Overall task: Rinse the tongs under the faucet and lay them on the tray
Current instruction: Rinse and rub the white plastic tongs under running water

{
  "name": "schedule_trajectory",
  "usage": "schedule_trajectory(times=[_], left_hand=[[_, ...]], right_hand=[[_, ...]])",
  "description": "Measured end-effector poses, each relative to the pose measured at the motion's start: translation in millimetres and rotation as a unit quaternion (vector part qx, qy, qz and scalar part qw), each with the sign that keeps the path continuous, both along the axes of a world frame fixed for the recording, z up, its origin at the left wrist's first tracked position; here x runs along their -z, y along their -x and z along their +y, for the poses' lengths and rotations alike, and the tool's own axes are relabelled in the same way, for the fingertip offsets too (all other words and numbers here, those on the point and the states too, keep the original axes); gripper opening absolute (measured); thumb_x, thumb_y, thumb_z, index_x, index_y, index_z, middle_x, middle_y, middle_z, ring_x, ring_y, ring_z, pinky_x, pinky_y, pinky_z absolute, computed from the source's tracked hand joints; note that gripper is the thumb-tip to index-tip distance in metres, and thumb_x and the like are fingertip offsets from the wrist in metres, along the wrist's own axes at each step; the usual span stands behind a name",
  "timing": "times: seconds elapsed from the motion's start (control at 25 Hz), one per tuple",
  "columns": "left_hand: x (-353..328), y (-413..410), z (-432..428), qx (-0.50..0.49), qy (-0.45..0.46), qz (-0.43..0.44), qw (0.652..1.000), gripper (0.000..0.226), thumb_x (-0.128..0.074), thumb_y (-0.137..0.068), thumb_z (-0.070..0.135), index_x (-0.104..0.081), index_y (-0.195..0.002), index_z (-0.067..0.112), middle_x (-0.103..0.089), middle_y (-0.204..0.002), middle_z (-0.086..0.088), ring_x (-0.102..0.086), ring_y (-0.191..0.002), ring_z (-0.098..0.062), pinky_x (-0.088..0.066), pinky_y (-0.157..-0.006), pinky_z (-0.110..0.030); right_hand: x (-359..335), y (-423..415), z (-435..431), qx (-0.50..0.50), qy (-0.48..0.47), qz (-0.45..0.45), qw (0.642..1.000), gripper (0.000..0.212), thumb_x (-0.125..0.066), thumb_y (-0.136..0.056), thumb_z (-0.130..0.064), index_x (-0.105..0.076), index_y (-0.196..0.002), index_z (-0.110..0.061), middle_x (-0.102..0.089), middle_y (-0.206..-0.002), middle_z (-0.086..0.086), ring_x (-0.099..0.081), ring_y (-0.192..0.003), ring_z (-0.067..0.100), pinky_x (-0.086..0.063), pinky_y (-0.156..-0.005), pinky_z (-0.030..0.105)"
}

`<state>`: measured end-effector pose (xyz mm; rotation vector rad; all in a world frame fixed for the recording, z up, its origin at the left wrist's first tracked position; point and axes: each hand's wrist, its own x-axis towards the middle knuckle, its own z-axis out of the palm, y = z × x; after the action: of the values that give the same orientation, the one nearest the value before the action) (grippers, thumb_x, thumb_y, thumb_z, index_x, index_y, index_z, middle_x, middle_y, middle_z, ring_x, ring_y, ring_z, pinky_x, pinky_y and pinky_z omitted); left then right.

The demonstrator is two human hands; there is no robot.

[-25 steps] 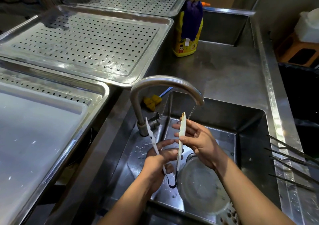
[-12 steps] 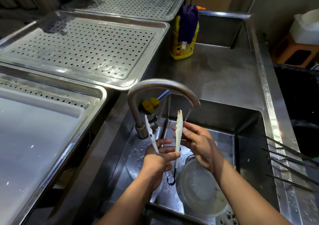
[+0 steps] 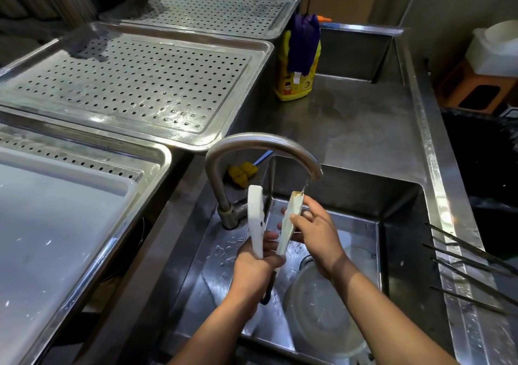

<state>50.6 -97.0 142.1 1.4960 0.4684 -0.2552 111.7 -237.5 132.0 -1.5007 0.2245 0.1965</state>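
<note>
White tongs stand upright over the steel sink, arms spread in a V, tips up. My left hand grips them low, near the hinge. My right hand pinches the right arm of the tongs, whose stained tip sits just under the spout of the curved faucet. A thin stream of water falls onto that tip. The perforated steel tray lies to the upper left, with nothing on it.
A round clear bowl lies in the sink below my hands. A yellow bottle with a purple cloth stands behind. A yellow sponge sits by the faucet. Metal skewers stick out at right. A white tray fills the left.
The tongs have turned so the left arm shows its broad white face. My right hand has slid up the right arm toward the tip under the spout.
</note>
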Motion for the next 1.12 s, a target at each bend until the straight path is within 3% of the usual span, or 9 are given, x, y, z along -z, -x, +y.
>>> schedule_trajectory(times=[0.12, 0.2, 0.32, 0.44, 0.64, 0.76, 0.92, 1.04, 1.12], left_hand=[[-5.9, 2.0, 1.1, 0.015, 0.037, 0.002, 0.999, 0.049, -0.062, -0.056, 0.003, -0.066, -0.104, 0.009, -0.069, -0.099, -0.016, -0.066, -0.083, -0.026, -0.061, -0.071, -0.049], [-7.4, 2.6, 2.4, 0.024, 0.028, 0.003, 0.999, 0.050, -0.057, -0.056, 0.004, -0.062, -0.105, 0.007, -0.064, -0.094, -0.016, -0.062, -0.070, -0.018, -0.057, -0.057, -0.039], [-4.3, 5.0, 5.2, 0.050, -0.025, -0.023, 0.998, 0.050, -0.056, -0.054, 0.005, -0.066, -0.099, 0.024, -0.069, -0.085, 0.005, -0.060, -0.060, -0.008, -0.050, -0.050, -0.032], [-4.0, 6.8, 6.1, 0.092, -0.059, -0.045, 0.993, 0.059, -0.056, -0.055, 0.007, -0.066, -0.093, 0.051, -0.071, -0.084, 0.022, -0.063, -0.066, 0.000, -0.050, -0.048, -0.025], [5.2, 10.7, 12.4, 0.095, -0.071, -0.036, 0.992, 0.053, -0.055, -0.056, 0.011, -0.065, -0.092, 0.049, -0.070, -0.080, 0.022, -0.061, -0.059, -0.002, -0.051, -0.047, -0.026], [10.0, 12.3, 13.2, 0.108, -0.083, -0.048, 0.990, 0.048, -0.056, -0.057, 0.012, -0.064, -0.091, 0.045, -0.069, -0.074, 0.018, -0.059, -0.058, 0.000, -0.049, -0.049, -0.024], [13.7, 8.4, 15.5, 0.106, -0.094, -0.062, 0.988, 0.044, -0.058, -0.057, 0.015, -0.063, -0.093, 0.041, -0.065, -0.070, 0.017, -0.058, -0.061, -0.003, -0.047, -0.054, -0.024], [15.0, 4.5, 14.5, 0.115, -0.103, -0.057, 0.986, 0.042, -0.058, -0.054, 0.023, -0.063, -0.091, 0.044, -0.066, -0.073, 0.017, -0.058, -0.063, -0.002, -0.048, -0.057, -0.026], [15.9, 3.3, 13.4, 0.104, -0.100, -0.055, 0.988, 0.042, -0.059, -0.056, 0.021, -0.063, -0.091, 0.043, -0.066, -0.080, 0.010, -0.060, -0.069, -0.006, -0.048, -0.061, -0.029]], right_hand=[[3.1, -3.1, 5.0, 0.003, -0.028, 0.007, 1.000, 0.055, -0.056, -0.092, 0.000, -0.056, -0.132, -0.037, -0.075, -0.104, 0.012, -0.072, -0.099, 0.031, -0.061, -0.083, 0.050], [3.7, -7.8, 4.0, 0.004, -0.011, -0.004, 1.000, 0.051, -0.059, -0.089, -0.002, -0.062, -0.119, -0.043, -0.074, -0.104, 0.006, -0.071, -0.096, 0.024, -0.063, -0.075, 0.042], [2.0, -16.8, 2.6, 0.048, 0.051, -0.025, 0.997, 0.010, -0.063, -0.092, -0.025, -0.068, -0.096, -0.033, -0.073, -0.085, 0.003, -0.067, -0.081, 0.020, -0.058, -0.072, 0.041], [1.6, -23.2, -3.5, 0.052, 0.168, -0.042, 0.984, 0.024, -0.062, -0.092, -0.035, -0.067, -0.073, -0.021, -0.059, -0.060, -0.001, -0.055, -0.062, 0.014, -0.053, -0.060, 0.038], [0.3, -20.3, -10.1, -0.043, 0.082, 0.000, 0.996, 0.015, -0.056, -0.087, -0.007, -0.070, -0.085, -0.004, -0.066, -0.070, 0.015, -0.066, -0.064, 0.022, -0.057, -0.054, 0.030], [-1.3, -21.9, -8.1, -0.021, 0.090, 0.003, 0.996, 0.024, -0.061, -0.096, -0.021, -0.073, -0.080, -0.006, -0.066, -0.066, 0.008, -0.066, -0.060, 0.017, -0.055, -0.052, 0.027], [-3.3, -19.9, -9.2, -0.047, 0.080, 0.013, 0.996, 0.021, -0.055, -0.098, -0.016, -0.074, -0.090, -0.009, -0.069, -0.074, 0.009, -0.069, -0.064, 0.017, -0.056, -0.055, 0.027], [-4.1, -22.6, -10.0, -0.013, 0.110, 0.005, 0.994, 0.022, -0.059, -0.098, -0.021, -0.073, -0.082, -0.012, -0.064, -0.068, 0.012, -0.065, -0.058, 0.016, -0.054, -0.050, 0.025], [-4.9, -25.0, -8.4, -0.027, 0.100, 0.011, 0.995, 0.015, -0.059, -0.093, -0.009, -0.073, -0.090, -0.012, -0.072, -0.082, 0.015, -0.067, -0.068, 0.018, -0.053, -0.052, 0.024]])
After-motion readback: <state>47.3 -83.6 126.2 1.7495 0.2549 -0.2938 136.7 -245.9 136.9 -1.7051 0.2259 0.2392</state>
